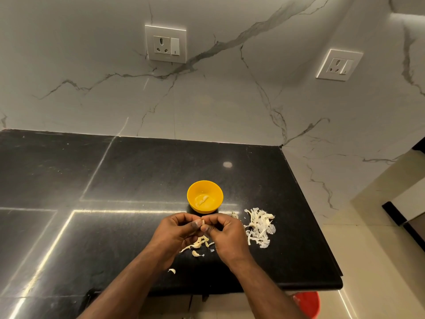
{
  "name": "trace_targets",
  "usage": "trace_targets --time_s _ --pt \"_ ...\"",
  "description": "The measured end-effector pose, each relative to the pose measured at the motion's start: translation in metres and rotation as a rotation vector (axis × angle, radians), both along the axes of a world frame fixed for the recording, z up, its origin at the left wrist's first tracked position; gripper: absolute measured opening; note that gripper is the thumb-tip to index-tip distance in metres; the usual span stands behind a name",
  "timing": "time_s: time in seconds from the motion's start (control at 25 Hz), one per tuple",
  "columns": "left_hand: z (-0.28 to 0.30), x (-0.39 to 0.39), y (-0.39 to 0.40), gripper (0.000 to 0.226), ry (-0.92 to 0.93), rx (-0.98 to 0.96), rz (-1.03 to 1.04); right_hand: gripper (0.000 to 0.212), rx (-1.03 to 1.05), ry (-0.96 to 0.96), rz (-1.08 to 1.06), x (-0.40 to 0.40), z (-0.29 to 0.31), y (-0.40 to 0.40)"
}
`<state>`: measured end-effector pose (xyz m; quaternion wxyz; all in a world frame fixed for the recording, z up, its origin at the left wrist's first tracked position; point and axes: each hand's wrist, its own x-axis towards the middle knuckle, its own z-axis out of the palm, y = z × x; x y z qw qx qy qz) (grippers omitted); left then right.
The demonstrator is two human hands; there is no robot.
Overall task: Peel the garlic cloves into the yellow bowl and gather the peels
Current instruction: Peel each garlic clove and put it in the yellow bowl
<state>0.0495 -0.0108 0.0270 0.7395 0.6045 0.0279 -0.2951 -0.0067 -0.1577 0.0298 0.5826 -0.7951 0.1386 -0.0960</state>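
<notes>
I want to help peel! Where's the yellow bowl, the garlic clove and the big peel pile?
yellow bowl (pixel 192 192): head view, left inner wall.
garlic clove (pixel 202 222): head view, part showing between fingertips.
peel pile (pixel 259 226): head view, middle.

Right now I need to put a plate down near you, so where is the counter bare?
Bare: the black counter left of the yellow bowl, and the strip behind it up to the marble wall. Crowded: the peel pile right of the bowl, and the scraps under the left hand and right hand, both pinching a garlic clove.
</notes>
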Motion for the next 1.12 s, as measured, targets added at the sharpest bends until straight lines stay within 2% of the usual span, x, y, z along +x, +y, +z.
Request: trace_targets --time_s 0.16,0.48,0.64,0.76,0.88,1.12 --pt "0.001 -0.001 -0.001 0.017 0.007 -0.008 -0.011 0.025 -0.088 -0.027 -0.036 0.000 0.002 0.003" --pt "0.000 0.001 -0.003 0.017 0.005 -0.019 -0.002 0.024 -0.092 -0.036 -0.055 0.001 0.004 0.003" --pt "-0.002 0.003 -0.003 0.013 -0.036 -0.007 0.009 0.022 0.030 -0.011 -0.029 0.003 0.004 0.003" --pt "-0.003 0.004 -0.005 0.010 -0.107 0.048 0.008 0.028 0.138 -0.005 -0.007 0.003 0.005 0.002" --pt "-0.006 0.006 -0.004 0.010 -0.199 0.132 -0.019 0.020 0.257 0.066 -0.018 0.005 0.001 -0.001" --pt "-0.013 0.005 -0.001 0.024 -0.370 0.238 -0.117 0.015 0.542 0.164 -0.111 0.007 0.005 -0.005"
